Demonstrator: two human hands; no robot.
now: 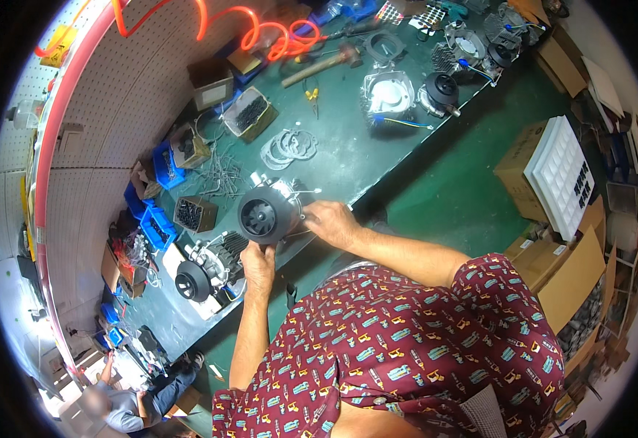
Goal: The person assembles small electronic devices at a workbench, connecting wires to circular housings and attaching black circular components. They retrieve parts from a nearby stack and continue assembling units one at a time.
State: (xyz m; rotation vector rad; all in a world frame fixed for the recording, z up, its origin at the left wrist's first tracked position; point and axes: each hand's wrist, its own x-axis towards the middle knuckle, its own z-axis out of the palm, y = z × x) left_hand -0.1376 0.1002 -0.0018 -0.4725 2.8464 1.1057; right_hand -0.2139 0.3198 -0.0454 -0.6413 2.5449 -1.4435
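A blower unit with a round black fan wheel (262,216) on a cast metal housing (287,193) is at the bench's near edge. My left hand (259,267) is closed on its near side, thumb against the black wheel. From the right, my right hand (331,223) has its curled fingers at the side of the housing; the exact spot they grip is partly hidden. Just left of my left hand rests a second metal unit (224,257) with a black wheel (192,281), on a white sheet. Flat grey ring gaskets (289,147) lie beyond the held unit.
Boxes of dark screws (250,114) and blue bins (158,228) line the bench's wall side. Pliers (311,98), a hammer (322,66) and more housings (388,95) lie farther off. Cartons (520,171) stand on the right. Another person (132,405) is at lower left.
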